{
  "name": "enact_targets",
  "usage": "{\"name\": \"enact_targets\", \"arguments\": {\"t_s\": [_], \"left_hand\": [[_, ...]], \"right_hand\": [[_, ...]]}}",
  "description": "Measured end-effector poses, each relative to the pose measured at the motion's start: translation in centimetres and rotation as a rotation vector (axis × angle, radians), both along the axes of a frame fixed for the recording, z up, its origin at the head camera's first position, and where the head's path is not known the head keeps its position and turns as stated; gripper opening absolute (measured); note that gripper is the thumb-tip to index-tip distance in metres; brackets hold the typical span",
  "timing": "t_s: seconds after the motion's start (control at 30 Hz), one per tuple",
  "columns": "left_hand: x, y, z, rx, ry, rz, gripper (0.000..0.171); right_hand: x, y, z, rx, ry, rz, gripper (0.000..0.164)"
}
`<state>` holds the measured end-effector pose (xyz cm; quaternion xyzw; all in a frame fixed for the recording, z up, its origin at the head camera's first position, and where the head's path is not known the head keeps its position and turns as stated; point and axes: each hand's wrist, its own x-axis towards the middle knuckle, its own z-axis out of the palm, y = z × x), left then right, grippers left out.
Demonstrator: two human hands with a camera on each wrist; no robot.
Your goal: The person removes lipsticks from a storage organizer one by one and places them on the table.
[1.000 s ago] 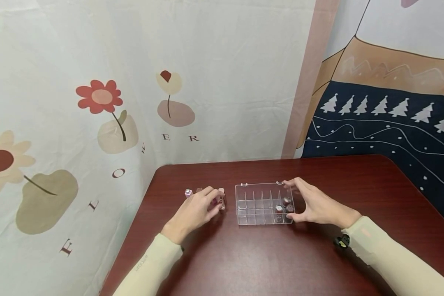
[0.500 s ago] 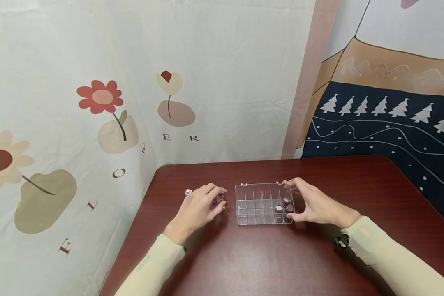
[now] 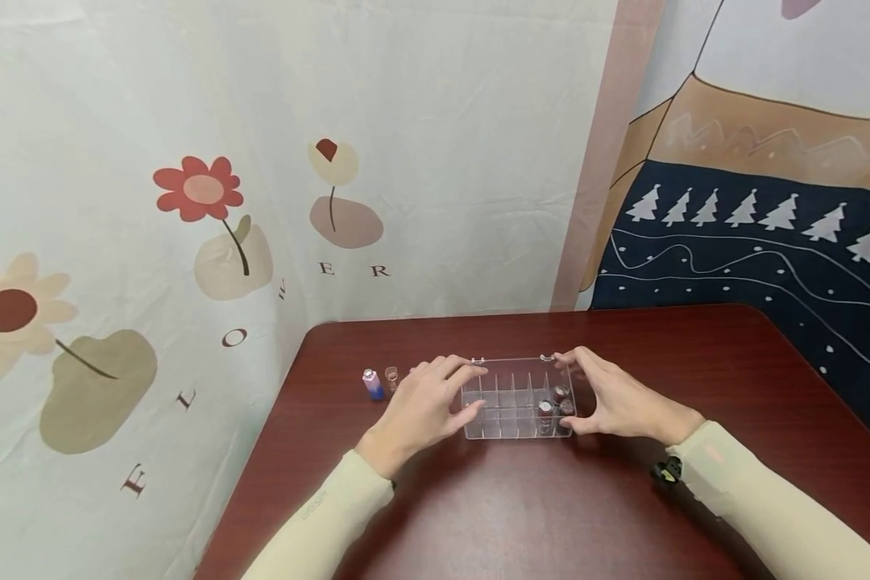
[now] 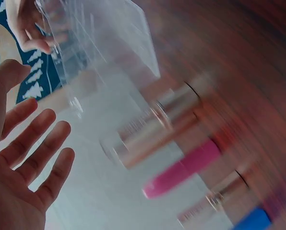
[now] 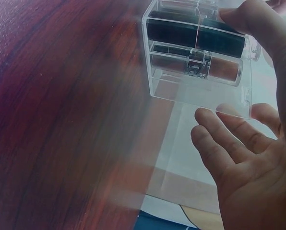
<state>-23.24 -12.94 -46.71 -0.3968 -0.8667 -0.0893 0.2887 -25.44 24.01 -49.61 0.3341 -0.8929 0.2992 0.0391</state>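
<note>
A clear divided plastic box (image 3: pixel 507 427) sits on the table, with several lipstick tubes (image 3: pixel 544 412) in its right-end compartments. My right hand (image 3: pixel 616 399) holds the box's right end between thumb and fingers; in the right wrist view the thumb rests near a dark tube (image 5: pixel 220 38). My left hand (image 3: pixel 426 407) is spread at the box's left end with nothing in it. In the left wrist view a gold lipstick tube (image 4: pixel 157 124), a pink tube (image 4: pixel 184 167), a smaller gold tube (image 4: pixel 215 199) and a blue tube (image 4: pixel 253 220) stand beside that hand.
The dark red table (image 3: pixel 536 507) backs onto a pale cloth with printed flowers (image 3: pixel 197 190). A navy cloth with white trees (image 3: pixel 739 234) hangs at the right. The blue-purple tube (image 3: pixel 373 384) stands left of my left hand, which hides part of the row.
My left hand has moved right, from over the tubes to the box's left end, uncovering the blue-purple tube and the one next to it. My right hand and the box stay about where they were.
</note>
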Motion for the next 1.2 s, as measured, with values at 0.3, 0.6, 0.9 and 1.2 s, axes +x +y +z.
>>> {"name": "enact_targets", "arguments": {"t_s": [0.3, 0.6, 0.9, 1.2], "left_hand": [[-0.1, 4.3, 0.3, -0.054, -0.032, -0.056, 0.046], [-0.2, 7.7, -0.4, -0.086, -0.096, -0.065, 0.043], [-0.2, 8.9, -1.2, -0.126, -0.101, -0.041, 0.038], [-0.3, 9.6, -1.6, -0.15, -0.124, -0.033, 0.03]], "right_hand": [[-0.1, 0.0, 0.1, -0.005, -0.011, 0.015, 0.095], [-0.2, 0.2, -0.2, -0.012, 0.025, 0.031, 0.094], [-0.2, 0.1, -0.2, -0.003, 0.002, 0.026, 0.097], [-0.2, 0.1, -0.1, -0.008, -0.001, 0.026, 0.097]]}}
